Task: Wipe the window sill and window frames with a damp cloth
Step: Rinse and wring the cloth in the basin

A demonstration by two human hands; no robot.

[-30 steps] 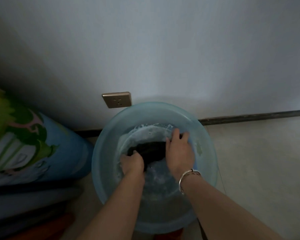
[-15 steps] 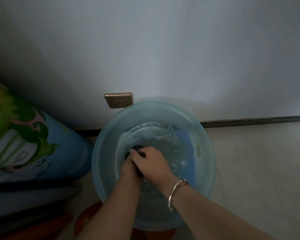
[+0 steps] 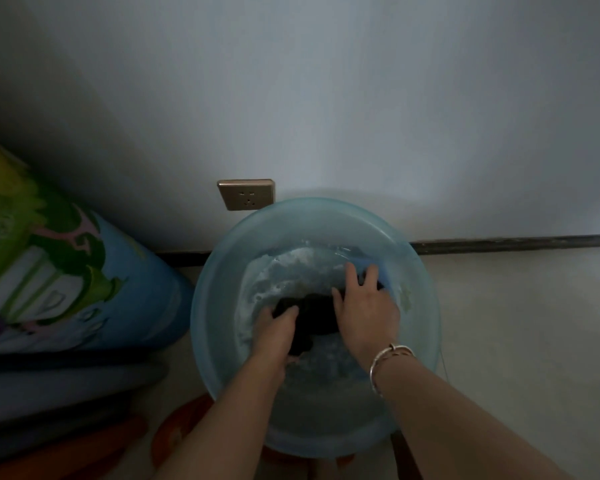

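Lying in the foamy water of a translucent blue plastic basin (image 3: pixel 222 341), a dark cloth (image 3: pixel 314 311) stretches between both hands. The left hand (image 3: pixel 278 329) has its fingers curled round the cloth's left end, gripping it at the water's surface. The right hand (image 3: pixel 364 311) lies over the cloth's right part with fingers spread and fairly straight, pressing down on it near the far right wall of the basin; its grip is open, the palm flat on the fabric. A silver bracelet (image 3: pixel 383 363) circles the right wrist. The basin sits close to a pale wall (image 3: pixel 326 98), just below a brass-coloured wall socket (image 3: pixel 246 194), and a dark skirting strip (image 3: pixel 516 243) runs along the foot of the wall to the right. Left of the basin, a rolled item with a colourful blue and green print (image 3: pixel 66 271) leans near its rim. Beneath the basin's near edge an orange-red object (image 3: pixel 177 434) shows partly, too dim to identify. Pale floor (image 3: pixel 516 323) extends to the right.
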